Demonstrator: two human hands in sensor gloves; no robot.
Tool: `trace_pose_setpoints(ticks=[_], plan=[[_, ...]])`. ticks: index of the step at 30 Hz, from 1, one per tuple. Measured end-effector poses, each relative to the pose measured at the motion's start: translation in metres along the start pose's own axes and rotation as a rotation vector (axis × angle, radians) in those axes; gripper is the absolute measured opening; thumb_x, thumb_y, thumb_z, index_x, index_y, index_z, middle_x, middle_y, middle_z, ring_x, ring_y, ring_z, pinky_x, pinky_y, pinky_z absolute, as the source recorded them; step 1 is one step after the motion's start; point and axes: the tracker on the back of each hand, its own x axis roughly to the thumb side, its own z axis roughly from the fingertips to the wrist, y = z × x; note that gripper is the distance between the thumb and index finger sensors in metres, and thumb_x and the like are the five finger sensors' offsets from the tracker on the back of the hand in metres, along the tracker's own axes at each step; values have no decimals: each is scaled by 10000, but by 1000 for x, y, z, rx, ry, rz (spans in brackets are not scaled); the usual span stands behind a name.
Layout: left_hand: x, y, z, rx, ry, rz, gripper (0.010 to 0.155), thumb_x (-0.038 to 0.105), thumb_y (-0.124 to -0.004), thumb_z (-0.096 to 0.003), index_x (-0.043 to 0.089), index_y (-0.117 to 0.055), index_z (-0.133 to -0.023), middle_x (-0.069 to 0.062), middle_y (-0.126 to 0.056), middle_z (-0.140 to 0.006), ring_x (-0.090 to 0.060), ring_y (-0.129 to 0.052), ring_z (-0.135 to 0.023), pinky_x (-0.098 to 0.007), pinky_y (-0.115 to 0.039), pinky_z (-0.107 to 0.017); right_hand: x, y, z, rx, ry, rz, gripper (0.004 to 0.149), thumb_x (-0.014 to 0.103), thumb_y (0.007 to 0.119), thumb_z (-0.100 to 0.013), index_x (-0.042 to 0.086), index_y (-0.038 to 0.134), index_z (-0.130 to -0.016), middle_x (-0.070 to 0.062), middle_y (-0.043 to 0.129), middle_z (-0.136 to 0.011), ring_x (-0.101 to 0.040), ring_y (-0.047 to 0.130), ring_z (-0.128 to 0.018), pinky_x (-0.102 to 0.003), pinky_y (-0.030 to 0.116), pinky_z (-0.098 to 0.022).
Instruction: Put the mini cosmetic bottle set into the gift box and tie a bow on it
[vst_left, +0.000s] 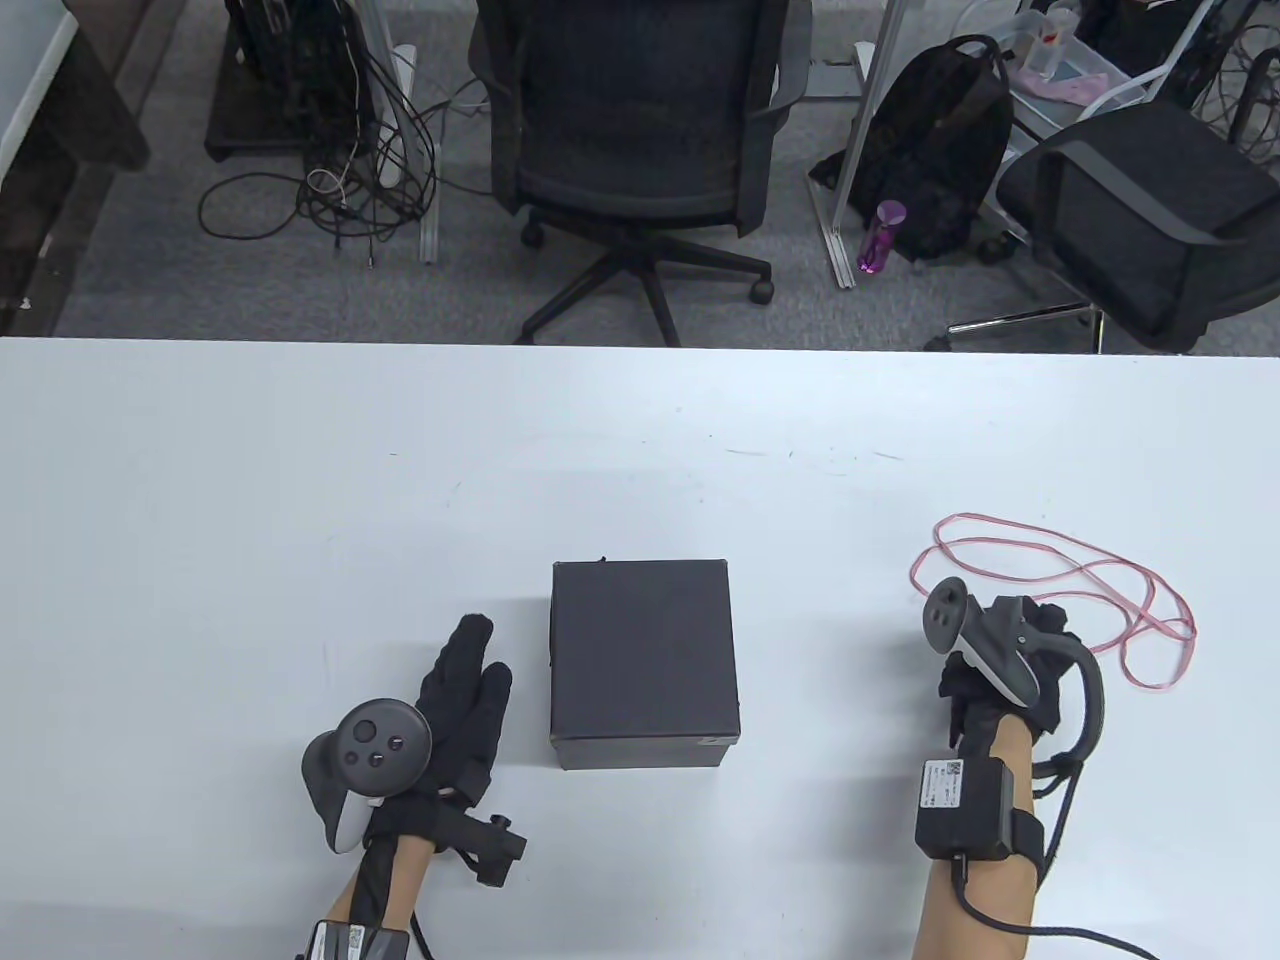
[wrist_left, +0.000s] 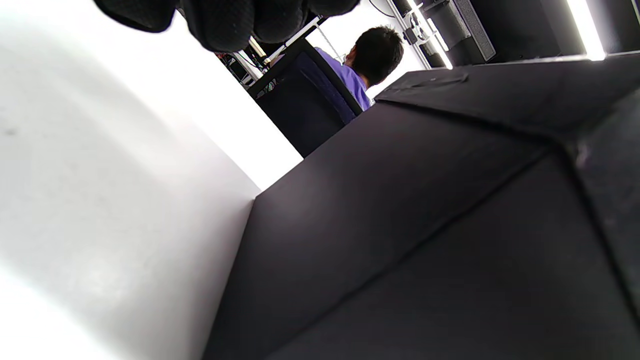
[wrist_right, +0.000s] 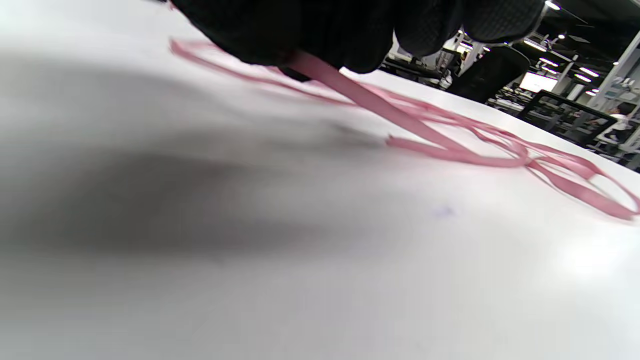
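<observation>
A black gift box (vst_left: 642, 660) with its lid on stands at the table's front centre; its dark side fills the left wrist view (wrist_left: 425, 225). No cosmetic bottles are visible. My left hand (vst_left: 462, 690) lies just left of the box with straight fingers, apart from it. A pink ribbon (vst_left: 1080, 590) sprawls in loose loops at the front right. My right hand (vst_left: 1010, 650) sits on the ribbon's near end, and in the right wrist view its curled fingers (wrist_right: 350, 30) pinch the ribbon (wrist_right: 390, 112), which trails away across the table.
The white table (vst_left: 300, 500) stretches wide around the box. Beyond its far edge stand two office chairs (vst_left: 640, 150), a black backpack (vst_left: 940, 140) and a purple bottle (vst_left: 880, 238) on the floor. A seated person's back (wrist_left: 360, 70) shows far off.
</observation>
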Motion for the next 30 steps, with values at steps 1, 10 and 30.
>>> trace_pose_setpoints(ticks=[1,10,30], plan=[[0,1,0,4,1,7,704,523,-459,-624,101,-387,-1182,-264,-517,-1156,-531,-678,-1007,-683,-637,-698,2,-6,4,-25,-20,-28,417,221,661,-555,-71,696,-850,-280,499,-1068,-573,459,-952,-680,499,-684],[-2,5,0,25,-9,51,701,521,-462,-623,100,-397,-1180,-268,-521,-1153,-533,-685,-1003,-673,-639,-704,26,-49,41,-238,-185,-317,388,197,664,-550,-67,704,-831,-331,589,-1018,-543,718,-871,-612,686,-631],[23,12,0,39,-134,114,693,519,-480,-624,113,-402,-1180,-254,-516,-1160,-521,-672,-1019,-666,-632,-715,105,-116,150,-304,-633,-822,407,179,583,-600,26,553,-976,-188,858,-733,-75,879,-240,-290,836,-202]])
